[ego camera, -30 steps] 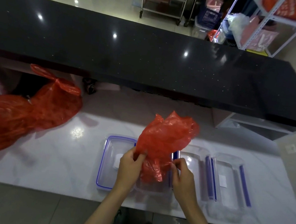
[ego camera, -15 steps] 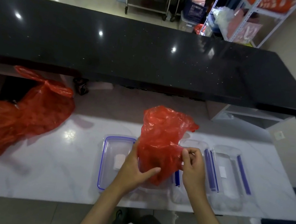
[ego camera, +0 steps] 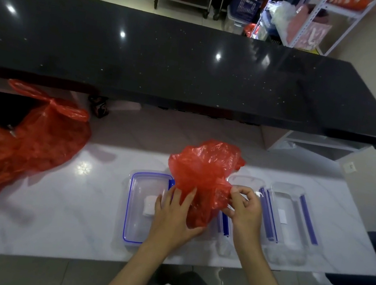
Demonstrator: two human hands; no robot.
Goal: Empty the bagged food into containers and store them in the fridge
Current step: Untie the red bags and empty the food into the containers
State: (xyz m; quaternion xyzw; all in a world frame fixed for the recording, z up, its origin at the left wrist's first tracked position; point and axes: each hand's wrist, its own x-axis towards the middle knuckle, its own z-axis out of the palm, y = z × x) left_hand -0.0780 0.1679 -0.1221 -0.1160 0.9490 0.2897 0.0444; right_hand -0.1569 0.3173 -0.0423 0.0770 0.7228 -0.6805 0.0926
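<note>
A small red plastic bag (ego camera: 205, 168) stands over a clear container whose body is mostly hidden beneath it. My left hand (ego camera: 172, 217) cups the bag's lower left side, thumb under it and fingers spread on the plastic. My right hand (ego camera: 242, 209) pinches the bag's right edge between thumb and fingers. A blue-rimmed clear lid (ego camera: 140, 207) lies left of the bag. To the right sit another clear container (ego camera: 246, 183) and a clear lid with blue clips (ego camera: 289, 218). What the bag holds is hidden.
A large red bag (ego camera: 26, 145) lies on the white marble counter (ego camera: 73, 204) at the left. A raised black countertop (ego camera: 168, 63) runs along the back. Shelves and carts stand beyond it. The counter's front edge is just below my wrists.
My left hand has shifted from pinching the bag's edge to cupping its lower side. The right hand rose to pinch the right edge. The bag's top has slumped lower and rounder.
</note>
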